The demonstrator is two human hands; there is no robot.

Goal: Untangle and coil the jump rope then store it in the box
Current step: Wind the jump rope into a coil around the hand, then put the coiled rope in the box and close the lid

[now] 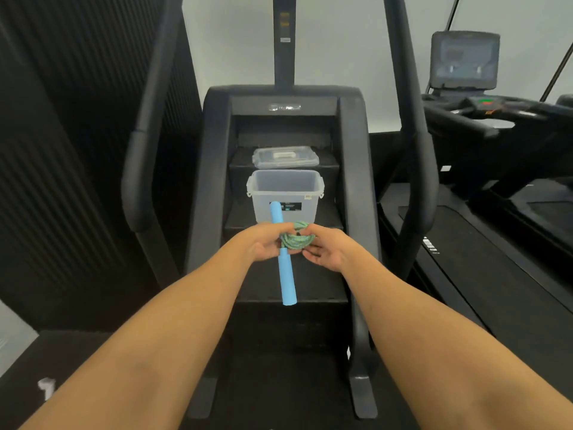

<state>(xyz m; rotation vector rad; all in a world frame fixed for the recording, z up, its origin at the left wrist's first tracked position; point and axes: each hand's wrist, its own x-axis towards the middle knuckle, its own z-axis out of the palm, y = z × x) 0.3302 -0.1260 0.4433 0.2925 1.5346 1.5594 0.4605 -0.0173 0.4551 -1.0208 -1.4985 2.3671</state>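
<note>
Now the left hand (263,243) has its fingers wrapped round the light-blue handles (286,274), which run near to far through the grip. Just right, the green rope coil (297,238) bunches between both hands; the right hand (328,248) cups it, fingers curled around the bundle. Beyond sits the clear box (285,193), open on a stepper stair, its lid (285,156) one stair farther.

We see the jump rope (297,239) bundled into a tight green-blue coil against its light-blue foam handles (286,276), held up off the steps; the clear plastic box (285,193) stands open, upright, just behind it.
</note>
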